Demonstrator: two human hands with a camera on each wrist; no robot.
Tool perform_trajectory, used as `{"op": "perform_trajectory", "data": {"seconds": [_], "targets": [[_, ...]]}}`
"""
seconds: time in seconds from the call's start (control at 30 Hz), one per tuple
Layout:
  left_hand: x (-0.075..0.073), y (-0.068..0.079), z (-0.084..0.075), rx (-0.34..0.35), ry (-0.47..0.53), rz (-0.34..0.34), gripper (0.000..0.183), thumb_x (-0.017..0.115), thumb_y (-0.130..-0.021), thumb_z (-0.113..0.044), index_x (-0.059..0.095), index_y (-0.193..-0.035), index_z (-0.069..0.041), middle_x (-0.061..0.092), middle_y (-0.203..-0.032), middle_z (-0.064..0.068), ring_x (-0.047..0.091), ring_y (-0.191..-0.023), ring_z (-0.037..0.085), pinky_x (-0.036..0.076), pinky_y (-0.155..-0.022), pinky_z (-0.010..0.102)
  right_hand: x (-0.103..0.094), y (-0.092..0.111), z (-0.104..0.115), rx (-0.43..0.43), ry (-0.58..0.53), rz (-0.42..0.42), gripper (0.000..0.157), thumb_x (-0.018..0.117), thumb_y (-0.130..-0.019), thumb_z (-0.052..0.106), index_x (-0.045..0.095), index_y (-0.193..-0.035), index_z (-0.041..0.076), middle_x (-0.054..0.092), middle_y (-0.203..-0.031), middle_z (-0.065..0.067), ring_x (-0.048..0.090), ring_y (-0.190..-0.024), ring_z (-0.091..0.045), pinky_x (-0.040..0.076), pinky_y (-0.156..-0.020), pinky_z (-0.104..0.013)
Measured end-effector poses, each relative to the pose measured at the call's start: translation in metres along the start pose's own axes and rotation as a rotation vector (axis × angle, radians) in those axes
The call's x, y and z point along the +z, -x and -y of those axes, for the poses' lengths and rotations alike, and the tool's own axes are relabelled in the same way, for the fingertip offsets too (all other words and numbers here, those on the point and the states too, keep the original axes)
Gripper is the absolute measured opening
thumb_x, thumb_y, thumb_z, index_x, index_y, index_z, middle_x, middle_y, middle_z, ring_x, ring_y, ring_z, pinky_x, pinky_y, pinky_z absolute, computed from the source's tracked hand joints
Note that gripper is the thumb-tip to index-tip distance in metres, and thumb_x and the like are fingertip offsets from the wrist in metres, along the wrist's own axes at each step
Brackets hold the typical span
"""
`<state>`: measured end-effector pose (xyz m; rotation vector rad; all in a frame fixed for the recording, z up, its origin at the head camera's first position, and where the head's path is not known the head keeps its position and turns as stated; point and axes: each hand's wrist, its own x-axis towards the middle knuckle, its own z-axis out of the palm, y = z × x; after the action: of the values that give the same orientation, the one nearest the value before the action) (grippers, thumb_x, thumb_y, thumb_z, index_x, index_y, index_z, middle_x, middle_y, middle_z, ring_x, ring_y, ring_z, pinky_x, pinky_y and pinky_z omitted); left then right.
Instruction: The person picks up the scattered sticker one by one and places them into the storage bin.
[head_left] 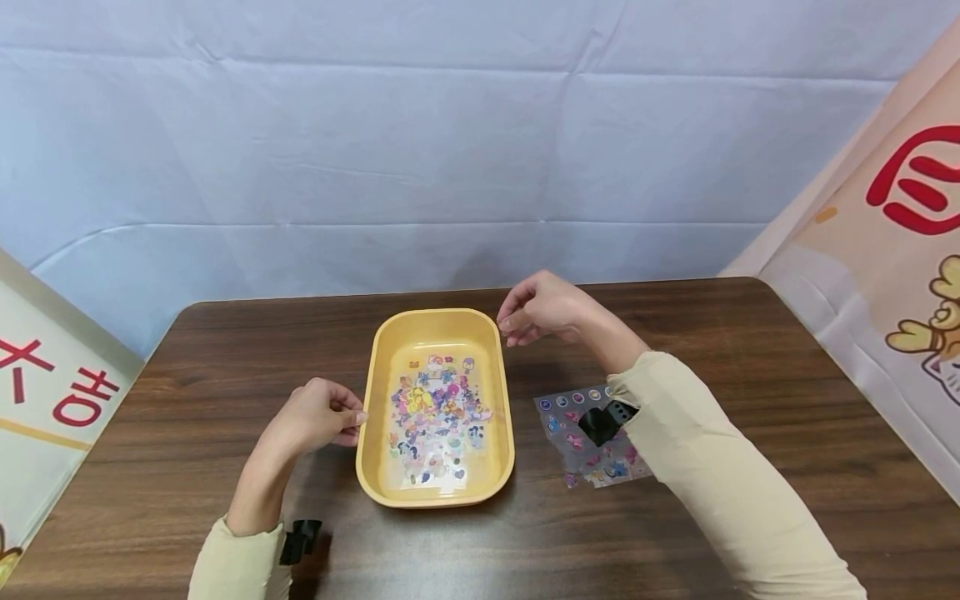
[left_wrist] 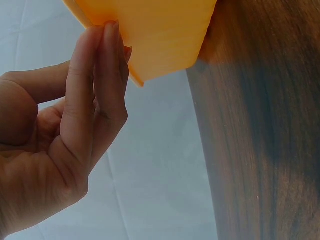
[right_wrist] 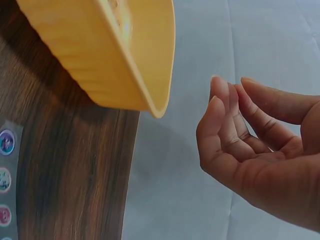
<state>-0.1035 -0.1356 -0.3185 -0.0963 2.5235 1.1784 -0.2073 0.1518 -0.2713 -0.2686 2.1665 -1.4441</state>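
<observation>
A yellow rectangular tray (head_left: pixel 373 392) with raised walls sits on the table, and many small colourful stickers (head_left: pixel 435 404) on clear sheets lie on its floor. At its left side my left hand (head_left: pixel 322 414) pinches the rim between thumb and fingers; the left wrist view shows these fingers (left_wrist: pixel 109 60) up against the yellow wall. Beyond the tray's far right corner is my right hand (head_left: pixel 543 308), its fingers loosely bent. The right wrist view shows a gap between this hand and the tray, with nothing visible between thumb and fingertips.
A clear sticker sheet (head_left: pixel 592 454) lies right of the tray, partly under the right forearm and its black wrist strap (head_left: pixel 600 425). The brown wooden table (head_left: pixel 247 358) meets a pale cloth backdrop (head_left: pixel 450 167) at its far edge. Printed banners (head_left: pixel 885 283) hang at both sides.
</observation>
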Motion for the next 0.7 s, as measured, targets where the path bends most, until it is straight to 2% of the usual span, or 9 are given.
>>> {"op": "perform_trajectory", "data": {"seconds": [0.23, 0.47, 0.7], "targets": [[0.0, 0.0, 0.001, 0.003, 0.003, 0.001, 0.01, 0.057, -0.088, 0.001, 0.062, -0.089, 0.01, 0.06, -0.075, 0.011, 0.064, -0.062, 0.018, 0.057, -0.061, 0.034, -0.011, 0.005, -0.007, -0.018, 0.011, 0.014, 0.01, 0.061, -0.084, -0.004, 0.06, -0.089, -0.013, 0.061, -0.079, -0.017, 0.063, -0.064, -0.022, 0.056, -0.062, -0.032], [0.0, 0.0, 0.0, -0.007, 0.004, -0.004, 0.01, 0.057, -0.088, 0.001, 0.063, -0.089, 0.009, 0.06, -0.074, 0.011, 0.064, -0.062, 0.018, 0.057, -0.061, 0.034, -0.018, 0.006, -0.017, 0.039, 0.041, -0.025, 0.01, 0.061, -0.084, -0.003, 0.061, -0.092, -0.011, 0.062, -0.084, -0.018, 0.063, -0.066, -0.024, 0.055, -0.061, -0.031], [0.0, 0.001, -0.001, 0.003, -0.002, -0.001, 0.01, 0.057, -0.088, 0.001, 0.062, -0.089, 0.01, 0.06, -0.074, 0.011, 0.064, -0.061, 0.018, 0.057, -0.061, 0.034, -0.026, 0.008, -0.024, 0.059, 0.06, -0.035, 0.012, 0.06, -0.085, -0.002, 0.06, -0.093, -0.011, 0.062, -0.076, -0.013, 0.061, -0.064, -0.021, 0.055, -0.06, -0.03]]}}
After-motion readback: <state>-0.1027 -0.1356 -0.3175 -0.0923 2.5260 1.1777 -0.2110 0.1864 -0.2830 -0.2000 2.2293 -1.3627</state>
